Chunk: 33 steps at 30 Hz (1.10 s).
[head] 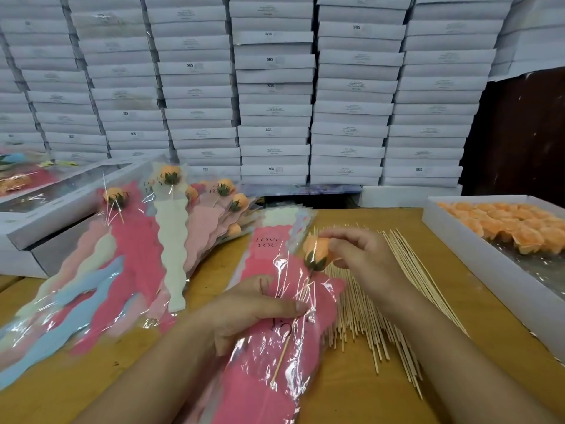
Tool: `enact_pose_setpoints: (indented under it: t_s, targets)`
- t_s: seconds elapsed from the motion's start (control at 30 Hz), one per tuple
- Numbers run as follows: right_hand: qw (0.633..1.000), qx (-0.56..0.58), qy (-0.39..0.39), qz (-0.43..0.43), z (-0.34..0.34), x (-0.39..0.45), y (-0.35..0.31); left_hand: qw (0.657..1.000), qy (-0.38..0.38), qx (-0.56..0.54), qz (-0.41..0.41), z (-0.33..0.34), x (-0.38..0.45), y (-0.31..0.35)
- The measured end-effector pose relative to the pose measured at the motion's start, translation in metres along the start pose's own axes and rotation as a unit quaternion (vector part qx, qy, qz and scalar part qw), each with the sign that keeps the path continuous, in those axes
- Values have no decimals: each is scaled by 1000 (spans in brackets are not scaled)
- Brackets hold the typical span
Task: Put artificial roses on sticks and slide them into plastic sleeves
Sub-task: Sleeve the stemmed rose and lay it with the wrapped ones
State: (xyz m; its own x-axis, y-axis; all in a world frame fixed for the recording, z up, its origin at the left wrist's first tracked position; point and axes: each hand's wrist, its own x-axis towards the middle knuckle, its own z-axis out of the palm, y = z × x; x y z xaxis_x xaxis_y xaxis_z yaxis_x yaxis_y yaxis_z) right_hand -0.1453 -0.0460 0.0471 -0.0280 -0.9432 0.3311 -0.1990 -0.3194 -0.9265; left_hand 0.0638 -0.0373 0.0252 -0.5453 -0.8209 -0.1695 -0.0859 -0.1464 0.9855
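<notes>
Several finished sleeved roses (171, 215) fan across the wooden table (367, 393) at the left, their tops against a white box (61, 215); the left hand (253, 307) pinches a pink plastic sleeve (275, 347) holding a stick (286, 356); the right hand (363, 255) grips an orange rose (316, 250) at the sleeve's mouth, atop that stick; loose sticks (382, 301) lie beneath; farther right, a tray (458, 240) holds more roses.

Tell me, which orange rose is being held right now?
The rose pinched by the right hand, half inside the pink sleeve. The others lie untouched.
</notes>
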Motion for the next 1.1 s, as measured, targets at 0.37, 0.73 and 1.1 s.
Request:
enact_pose_setpoints:
  t_s: [0.37,0.73,1.1]
  targets:
    - [994,-53,-92,9,14,-9,5,998,61,-27,-18,4,1,1]
    - [992,-28,-115,46,15,-10,6,994,85,-60,-25,4,1,2]
    - [984,0,-152,90,13,-8,4,997,31,-65,-20,6,-1,5]
